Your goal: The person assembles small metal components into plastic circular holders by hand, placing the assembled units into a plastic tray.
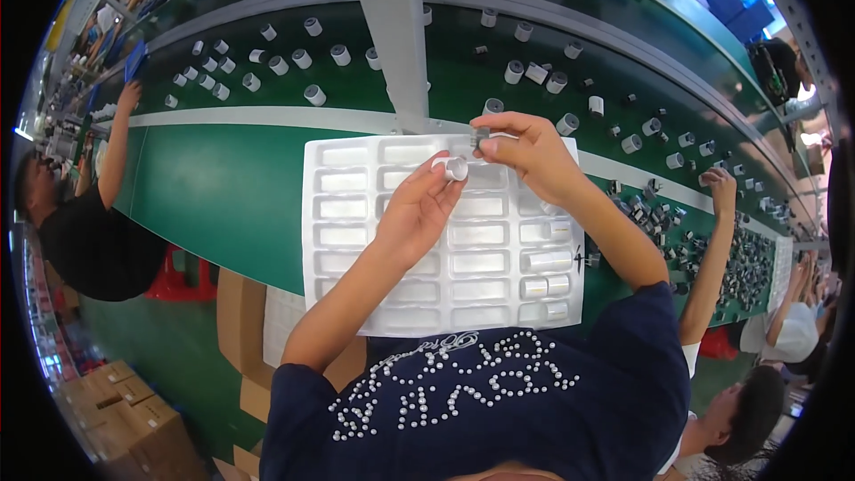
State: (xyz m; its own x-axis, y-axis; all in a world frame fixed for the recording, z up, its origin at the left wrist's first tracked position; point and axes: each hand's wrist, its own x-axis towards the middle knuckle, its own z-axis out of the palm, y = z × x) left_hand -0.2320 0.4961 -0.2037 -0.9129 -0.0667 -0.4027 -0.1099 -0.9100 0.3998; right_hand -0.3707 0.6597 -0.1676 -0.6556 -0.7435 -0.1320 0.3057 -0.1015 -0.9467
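Note:
My left hand (416, 214) is closed around a short white hollow cylinder (455, 168), its open end turned to the right. Close beside it, my right hand (533, 153) pinches a small dark grey part (480, 138) between thumb and fingers; its exact kind is too small to make out. The two pieces are apart. Beneath both hands lies a white plastic tray (343, 239) with rows of shallow oblong pockets. Several white cylinders (546, 261) rest in the pockets of its right column, and the other pockets I can see hold nothing.
Behind the tray, a green conveyor belt (356, 93) carries many scattered white cylinders. A grey post (392, 36) rises just beyond the tray. At right lies a heap of small dark parts (739, 272), near a co-worker's hand (718, 185). Cardboard boxes (240, 325) stand at lower left.

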